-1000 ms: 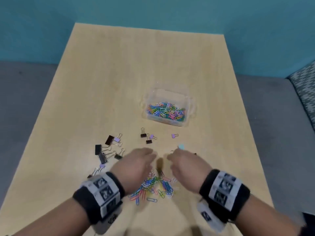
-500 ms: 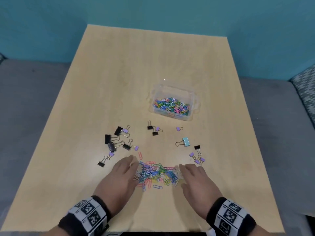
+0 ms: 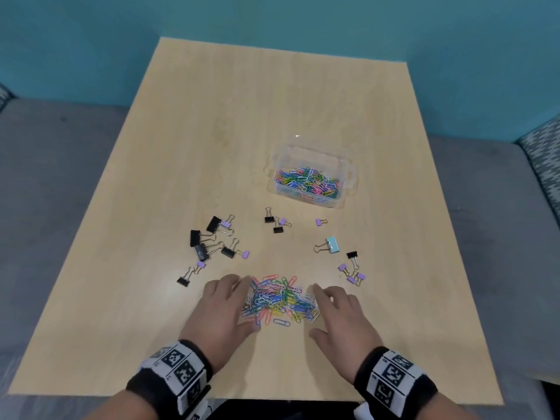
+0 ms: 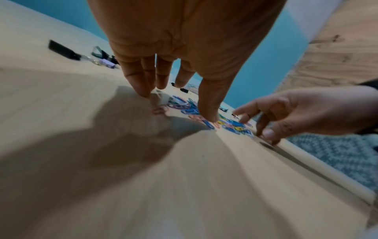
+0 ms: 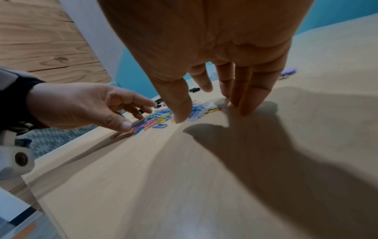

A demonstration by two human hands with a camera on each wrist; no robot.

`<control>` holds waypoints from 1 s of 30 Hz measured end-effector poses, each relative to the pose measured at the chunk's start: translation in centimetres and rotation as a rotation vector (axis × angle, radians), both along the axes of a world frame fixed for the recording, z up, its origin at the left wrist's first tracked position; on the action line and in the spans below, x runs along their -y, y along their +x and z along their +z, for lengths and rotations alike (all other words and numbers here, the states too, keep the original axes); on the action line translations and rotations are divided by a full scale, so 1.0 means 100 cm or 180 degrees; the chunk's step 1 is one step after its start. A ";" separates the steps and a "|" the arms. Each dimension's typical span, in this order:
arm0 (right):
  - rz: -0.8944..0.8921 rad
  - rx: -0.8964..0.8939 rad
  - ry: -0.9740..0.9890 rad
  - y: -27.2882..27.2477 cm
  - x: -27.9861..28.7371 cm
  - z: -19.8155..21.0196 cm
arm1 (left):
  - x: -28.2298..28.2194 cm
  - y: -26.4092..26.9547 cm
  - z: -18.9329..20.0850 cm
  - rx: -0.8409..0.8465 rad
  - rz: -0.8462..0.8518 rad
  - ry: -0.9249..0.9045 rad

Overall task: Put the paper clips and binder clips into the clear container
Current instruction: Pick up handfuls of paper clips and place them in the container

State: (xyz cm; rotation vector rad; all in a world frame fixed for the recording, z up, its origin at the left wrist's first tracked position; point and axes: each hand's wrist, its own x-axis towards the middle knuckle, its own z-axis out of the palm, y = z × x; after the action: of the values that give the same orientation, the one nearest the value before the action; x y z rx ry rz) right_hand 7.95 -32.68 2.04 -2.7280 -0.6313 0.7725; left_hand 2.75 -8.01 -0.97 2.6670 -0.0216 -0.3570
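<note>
A heap of coloured paper clips [image 3: 280, 298] lies near the table's front edge, between my two hands. My left hand [image 3: 224, 307] rests flat against the heap's left side, fingers straight, thumb by a loose blue clip [image 3: 281, 322]. My right hand [image 3: 336, 310] lies flat at the heap's right side, fingers spread. The same heap [image 4: 204, 113] [image 5: 174, 116] shows under the fingertips in both wrist views. The clear container [image 3: 312, 177], part-filled with paper clips, stands further back. Black and purple binder clips [image 3: 212, 241] lie scattered left, more [image 3: 351, 268] right, a light blue one [image 3: 331, 244] between.
The tan table [image 3: 242, 116] stretches wide behind the container. Three small binder clips [image 3: 274, 222] and a lone purple one [image 3: 319, 222] lie just in front of the container. Grey seating surrounds the table; a patterned cushion [image 3: 542, 147] sits at the right.
My hands have drawn back toward the front edge and flattened at either side of the paper clips. The clips are bunched tighter between them than half a second ago.
</note>
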 end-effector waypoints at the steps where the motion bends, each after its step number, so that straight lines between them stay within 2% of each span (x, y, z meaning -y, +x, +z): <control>1: 0.0024 -0.0010 0.0042 0.001 -0.006 0.000 | 0.005 0.001 -0.001 -0.0034 -0.0050 -0.0003; 4: 0.0129 0.0059 0.0165 0.007 -0.032 -0.007 | 0.024 0.010 -0.003 0.0087 -0.0169 0.0077; 8: 0.0109 0.0128 0.0190 0.018 -0.056 -0.016 | 0.039 0.022 -0.003 0.0146 -0.0020 -0.0074; 17: 0.0330 0.0070 0.0093 0.034 -0.058 -0.014 | 0.036 0.041 -0.005 -0.0001 0.0090 0.0002; 23: -0.0050 -0.0220 0.0217 0.043 -0.050 -0.009 | 0.032 0.049 0.013 -0.0445 0.0281 -0.0194; 30: -0.0371 -0.0642 0.0410 0.058 -0.039 0.001 | 0.020 0.055 0.022 -0.0621 0.0171 -0.0141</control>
State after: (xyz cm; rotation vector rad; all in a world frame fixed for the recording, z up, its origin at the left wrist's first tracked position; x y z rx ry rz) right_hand 13.72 -28.80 2.12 -2.5046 -0.4573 0.9288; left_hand 8.30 -10.02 1.20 2.5718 0.1009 -0.5903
